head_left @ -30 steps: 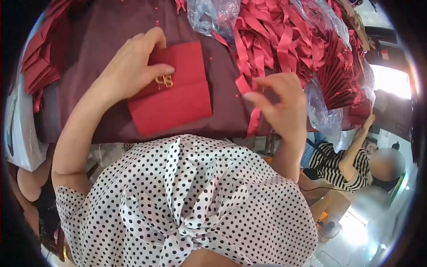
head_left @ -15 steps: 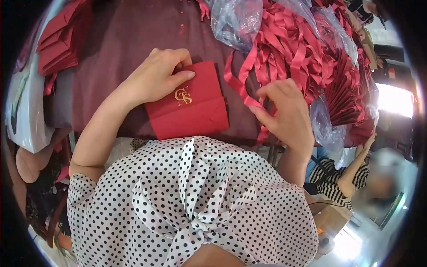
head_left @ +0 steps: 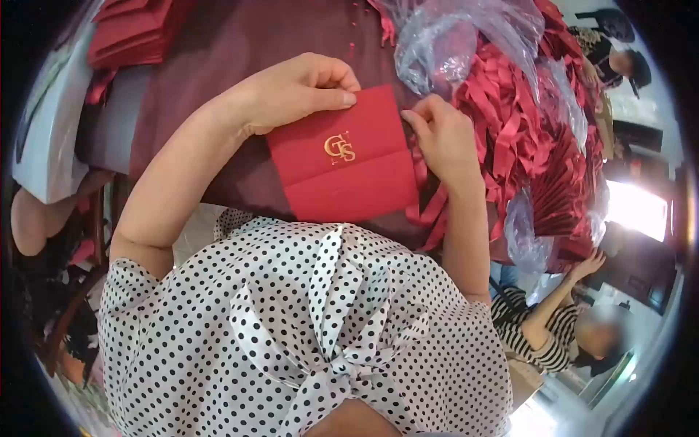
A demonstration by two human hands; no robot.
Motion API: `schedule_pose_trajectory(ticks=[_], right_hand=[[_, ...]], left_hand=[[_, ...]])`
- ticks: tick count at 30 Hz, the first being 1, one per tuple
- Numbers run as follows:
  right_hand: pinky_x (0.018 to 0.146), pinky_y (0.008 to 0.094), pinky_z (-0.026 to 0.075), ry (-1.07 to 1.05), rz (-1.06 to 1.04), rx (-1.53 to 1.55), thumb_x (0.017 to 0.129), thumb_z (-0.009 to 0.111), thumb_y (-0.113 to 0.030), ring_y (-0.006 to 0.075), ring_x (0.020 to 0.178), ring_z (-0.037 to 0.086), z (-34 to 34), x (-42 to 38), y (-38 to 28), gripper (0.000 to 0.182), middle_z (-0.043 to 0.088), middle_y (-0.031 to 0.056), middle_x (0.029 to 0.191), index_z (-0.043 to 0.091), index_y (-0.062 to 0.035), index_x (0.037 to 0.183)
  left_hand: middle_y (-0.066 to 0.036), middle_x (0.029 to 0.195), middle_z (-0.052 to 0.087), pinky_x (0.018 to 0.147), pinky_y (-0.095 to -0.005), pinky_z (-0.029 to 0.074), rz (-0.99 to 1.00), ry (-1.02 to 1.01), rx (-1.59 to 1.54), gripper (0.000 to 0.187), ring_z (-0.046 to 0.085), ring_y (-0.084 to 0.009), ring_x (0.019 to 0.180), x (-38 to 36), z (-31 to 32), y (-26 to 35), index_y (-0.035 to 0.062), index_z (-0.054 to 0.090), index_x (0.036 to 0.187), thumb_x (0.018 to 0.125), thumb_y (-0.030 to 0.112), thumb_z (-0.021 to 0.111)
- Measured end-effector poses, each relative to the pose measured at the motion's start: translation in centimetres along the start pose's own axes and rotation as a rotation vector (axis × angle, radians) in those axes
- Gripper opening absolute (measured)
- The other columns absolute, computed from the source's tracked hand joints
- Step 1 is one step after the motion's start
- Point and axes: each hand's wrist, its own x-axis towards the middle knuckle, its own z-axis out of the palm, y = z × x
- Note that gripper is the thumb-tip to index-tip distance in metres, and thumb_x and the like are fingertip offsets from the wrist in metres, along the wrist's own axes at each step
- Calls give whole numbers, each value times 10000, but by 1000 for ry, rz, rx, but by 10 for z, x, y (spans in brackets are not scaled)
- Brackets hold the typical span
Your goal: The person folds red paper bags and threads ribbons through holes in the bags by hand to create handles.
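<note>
A flat red paper bag [head_left: 342, 156] with gold "GTS" letters lies on the dark red cloth [head_left: 240, 178] in front of me. Its upper left edge is pinched by my left hand [head_left: 309, 87], thumb on the front. My right hand [head_left: 443, 135] is closed in a pinch just beyond the bag's upper right edge, on the end of a red ribbon [head_left: 416, 164] that hangs down beside the bag. The fingertips of my left hand are partly hidden behind the bag.
At the upper left is a stack of red bags [head_left: 135, 33]. A heap of red ribbons [head_left: 499, 109] with clear plastic [head_left: 437, 58] covers the right side. Beyond it, a person in stripes [head_left: 542, 331] reaches in; another person [head_left: 619, 62] is at the upper right.
My left hand has moved up along the bag's top edge. My right hand has gone up and closer to the bag with the ribbon. The bag lies flatter, and the view has shifted.
</note>
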Motion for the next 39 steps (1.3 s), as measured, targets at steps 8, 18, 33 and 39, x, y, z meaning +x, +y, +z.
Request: schedule_pose_trajectory(ticks=[8, 18, 33, 39], right_hand=[[564, 178, 408, 57, 48, 608, 836, 667, -6, 32, 634, 525, -48, -21, -40, 73, 611, -21, 727, 646, -2, 905], [680, 192, 436, 42, -48, 696, 874, 629, -23, 61, 738, 555, -24, -34, -51, 129, 633, 26, 827, 649, 6, 998], [668, 189, 445, 101, -118, 670, 869, 643, -19, 54, 734, 550, -23, -41, -52, 109, 618, 22, 864, 634, 19, 970], [618, 286, 468, 135, -121, 598, 841, 634, -32, 205, 698, 608, -21, -40, -58, 75, 619, 105, 811, 631, -27, 915]], left_hand=[[39, 879, 615, 717, -173, 447, -46, -14, -234, 105, 542, -20, 797, 1, -3, -1, 15, 607, 945, 918, 111, 574], [60, 820, 546, 774, -170, 416, -38, -178, -307, 145, 506, -14, 814, -3, 0, 5, 24, 597, 927, 840, 108, 675], [74, 863, 563, 712, -155, 418, -54, -245, -416, 151, 509, 5, 800, -4, 2, 1, 66, 547, 905, 865, 155, 662], [76, 854, 566, 719, -159, 419, -86, -215, -486, 131, 506, 11, 799, -2, 3, 2, 67, 553, 901, 894, 176, 626]])
